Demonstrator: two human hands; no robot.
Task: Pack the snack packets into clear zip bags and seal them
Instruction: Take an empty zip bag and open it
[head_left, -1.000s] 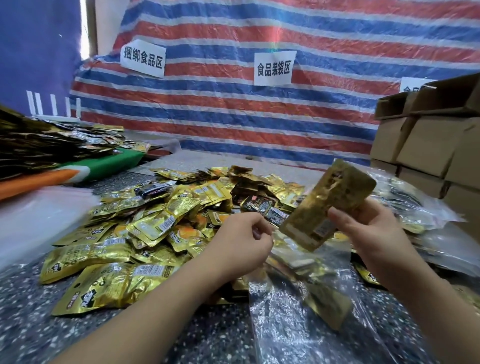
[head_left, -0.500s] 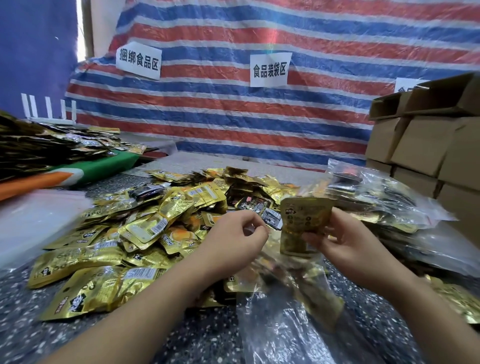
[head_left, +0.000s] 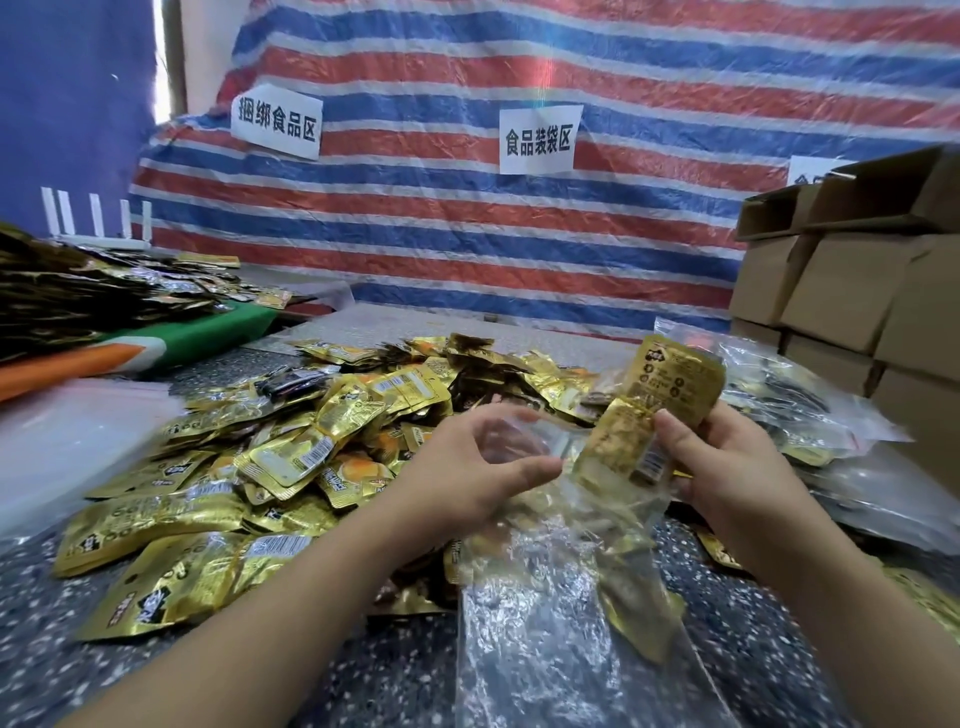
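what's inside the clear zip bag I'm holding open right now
Gold snack packets show through the clear zip bag, one low on its right side. The right hand pushes more packets into its mouth. Glare and crinkles hide the count.

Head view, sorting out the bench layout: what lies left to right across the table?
Dark packet stack → loose gold packets → left hand → right hand holding gold packets → cardboard boxes.

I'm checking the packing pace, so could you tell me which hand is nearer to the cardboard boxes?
Right. The right hand grips gold packets just left of the cardboard boxes. The left hand holds the zip bag mouth farther left, beside the packet pile.
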